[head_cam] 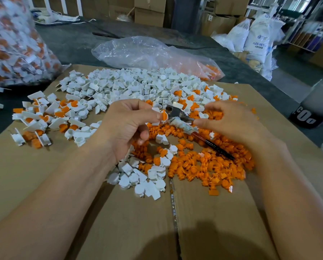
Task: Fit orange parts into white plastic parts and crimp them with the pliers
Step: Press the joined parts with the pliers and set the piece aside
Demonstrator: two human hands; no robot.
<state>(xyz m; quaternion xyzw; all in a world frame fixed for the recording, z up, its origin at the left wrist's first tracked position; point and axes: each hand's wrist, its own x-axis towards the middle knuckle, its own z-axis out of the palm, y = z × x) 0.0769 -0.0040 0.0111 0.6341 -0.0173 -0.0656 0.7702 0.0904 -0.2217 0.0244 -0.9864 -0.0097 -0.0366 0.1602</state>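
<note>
Presently, one worker's station, seen from the head camera.

- Left hand (pixel 127 124): raised over the piles, thumb and fingertips pinched on an assembled part (pixel 163 117), an orange insert seated in a white plastic housing.
- Right hand (pixel 230 121): fingers curled and blurred, thumb laid against the taped handle of the pliers (pixel 181 122), gripping the tool.
- Pliers: the metal head sat just beside the pinched part. Whether it touched could not be told. A red-and-black handle slanted down to the right, under the right wrist.
- Cardboard box (pixel 44 184): served as the work surface, flaps closed, with a seam running toward the viewer.
- White plastic parts (pixel 128 85): lay in a large loose heap on the far half of the cardboard, with a smaller cluster below the left hand.
- Orange parts (pixel 213 166): lay in a loose heap beneath and in front of the right hand.
- Fitted orange-and-white pieces (pixel 37 117): lay scattered on the left side of the cardboard.
- Clear plastic bag (pixel 147 51): lay beyond the white heap, mostly slack, with orange parts in its right end.
- Bulging bag (pixel 10 44): stood at far left, full of orange-and-white pieces.
- White sacks (pixel 256 38) and cartons (pixel 149 8): stood in the background.
</note>
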